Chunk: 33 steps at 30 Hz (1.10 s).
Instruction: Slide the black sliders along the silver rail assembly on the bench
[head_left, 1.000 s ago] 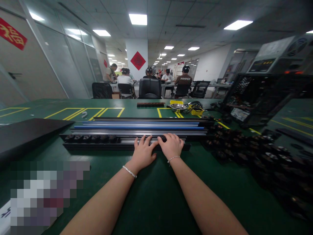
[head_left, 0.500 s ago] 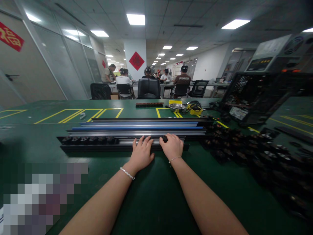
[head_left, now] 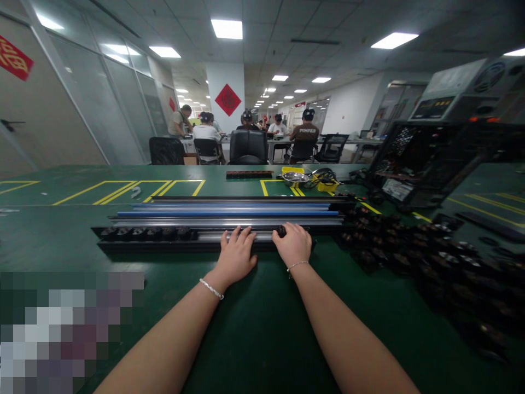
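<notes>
My left hand (head_left: 237,253) rests with fingers spread on the nearest long dark rail (head_left: 164,248), which lies crosswise on the green table. My right hand (head_left: 294,243) grips a small black part (head_left: 281,231) between thumb and fingers at the rail's right portion; the hand covers most of it. Several black parts (head_left: 151,233) stand in a row in the left half of the rail's channel. Behind it lie more long rails, a grey one (head_left: 184,221) and a blue-edged one (head_left: 229,213), parallel to it.
A large pile of black parts (head_left: 443,262) covers the table's right side. Behind it stands an open computer case (head_left: 397,164). A metal bowl (head_left: 296,178) and a short rail (head_left: 249,175) sit farther back. Several people work at desks beyond. The lower left is pixelated.
My right hand has shifted slightly right along the rail with the small black part. My left hand stays on the rail. The whole view has moved a little.
</notes>
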### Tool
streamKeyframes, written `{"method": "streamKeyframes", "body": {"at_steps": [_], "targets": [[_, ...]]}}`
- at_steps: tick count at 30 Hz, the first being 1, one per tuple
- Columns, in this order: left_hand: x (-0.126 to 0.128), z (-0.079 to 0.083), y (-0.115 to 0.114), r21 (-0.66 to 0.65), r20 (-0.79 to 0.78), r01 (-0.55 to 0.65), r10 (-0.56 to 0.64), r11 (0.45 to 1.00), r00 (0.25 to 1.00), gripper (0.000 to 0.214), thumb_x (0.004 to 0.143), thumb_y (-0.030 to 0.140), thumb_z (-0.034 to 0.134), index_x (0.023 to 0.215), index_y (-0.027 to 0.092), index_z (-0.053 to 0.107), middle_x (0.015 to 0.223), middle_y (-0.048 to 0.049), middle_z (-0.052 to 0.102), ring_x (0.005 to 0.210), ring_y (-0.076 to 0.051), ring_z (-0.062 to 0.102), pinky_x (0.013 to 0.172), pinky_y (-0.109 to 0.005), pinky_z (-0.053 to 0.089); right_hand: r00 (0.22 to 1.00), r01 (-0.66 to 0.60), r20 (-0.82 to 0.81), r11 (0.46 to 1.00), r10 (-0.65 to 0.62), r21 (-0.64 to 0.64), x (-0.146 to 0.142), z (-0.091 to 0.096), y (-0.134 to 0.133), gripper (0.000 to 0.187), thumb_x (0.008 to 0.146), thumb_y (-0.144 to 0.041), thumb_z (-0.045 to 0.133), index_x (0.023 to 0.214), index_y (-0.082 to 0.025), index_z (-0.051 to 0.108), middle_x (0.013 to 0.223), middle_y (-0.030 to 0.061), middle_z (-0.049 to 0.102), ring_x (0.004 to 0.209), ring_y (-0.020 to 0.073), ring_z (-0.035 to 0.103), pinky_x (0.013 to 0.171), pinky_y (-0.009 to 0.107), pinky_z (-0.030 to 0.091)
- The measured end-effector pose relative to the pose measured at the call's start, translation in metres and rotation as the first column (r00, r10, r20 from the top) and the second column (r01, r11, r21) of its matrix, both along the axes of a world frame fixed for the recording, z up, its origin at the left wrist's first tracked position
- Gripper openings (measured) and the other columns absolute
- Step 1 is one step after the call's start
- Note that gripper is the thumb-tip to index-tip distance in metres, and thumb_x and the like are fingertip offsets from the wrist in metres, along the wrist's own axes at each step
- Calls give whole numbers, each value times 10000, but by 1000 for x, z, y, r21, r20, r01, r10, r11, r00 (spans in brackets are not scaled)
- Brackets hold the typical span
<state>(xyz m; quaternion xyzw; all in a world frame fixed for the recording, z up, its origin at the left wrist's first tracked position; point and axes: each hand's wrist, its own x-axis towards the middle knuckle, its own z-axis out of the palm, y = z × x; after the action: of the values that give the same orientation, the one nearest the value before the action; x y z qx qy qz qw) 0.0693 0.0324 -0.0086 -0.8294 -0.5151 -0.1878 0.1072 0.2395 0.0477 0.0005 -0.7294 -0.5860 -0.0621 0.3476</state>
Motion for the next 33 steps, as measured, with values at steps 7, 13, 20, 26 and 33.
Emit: {"method": "streamKeyframes", "body": {"at_steps": [7, 13, 20, 26, 33], "targets": [[0, 0, 0, 0, -3, 2, -2, 1000, 1000, 545, 766, 365, 522, 1295, 246, 461, 1434, -58, 408, 1337, -301, 293, 1073, -563, 193, 1000, 20, 1, 1000, -20, 0, 8, 2, -1, 281, 749, -367, 514, 914, -205, 673, 1085, 61, 663, 1077, 240, 513, 965, 395, 306], [0, 1, 0, -9, -1, -2, 2, 1000, 1000, 536, 773, 365, 506, 1295, 247, 463, 1439, -61, 401, 1342, -301, 285, 1076, -562, 188, 998, 54, -10, 999, -55, -4, 16, 1, -1, 287, 744, -370, 515, 922, -208, 671, 1118, 61, 648, 1104, 250, 497, 972, 429, 298], [-1, 0, 0, -10, -4, 3, -3, 1000, 1000, 539, 773, 352, 503, 1299, 239, 461, 1438, -63, 403, 1340, -299, 287, 1075, -561, 188, 996, 73, -53, 997, -74, -22, 23, 3, -3, 286, 746, -364, 503, 940, -230, 667, 1149, 53, 628, 1142, 245, 466, 958, 438, 317], [-1, -1, 1, 4, 1, 6, -6, 1000, 1000, 533, 772, 347, 509, 1293, 244, 468, 1433, -71, 407, 1341, -300, 288, 1078, -557, 186, 994, 91, -62, 995, -94, -50, 30, 4, -4, 298, 743, -371, 511, 955, -235, 669, 1177, 44, 614, 1144, 256, 466, 966, 426, 334], [-2, 2, 0, -13, -5, 7, -7, 1000, 1000, 532, 773, 346, 517, 1293, 246, 469, 1433, -72, 407, 1343, -300, 287, 1079, -557, 192, 988, 118, -96, 991, -125, -69, 37, 4, -4, 393, 742, -396, 523, 1066, -208, 642, 1260, 93, 543, 1133, 270, 481, 943, 414, 372]]}}
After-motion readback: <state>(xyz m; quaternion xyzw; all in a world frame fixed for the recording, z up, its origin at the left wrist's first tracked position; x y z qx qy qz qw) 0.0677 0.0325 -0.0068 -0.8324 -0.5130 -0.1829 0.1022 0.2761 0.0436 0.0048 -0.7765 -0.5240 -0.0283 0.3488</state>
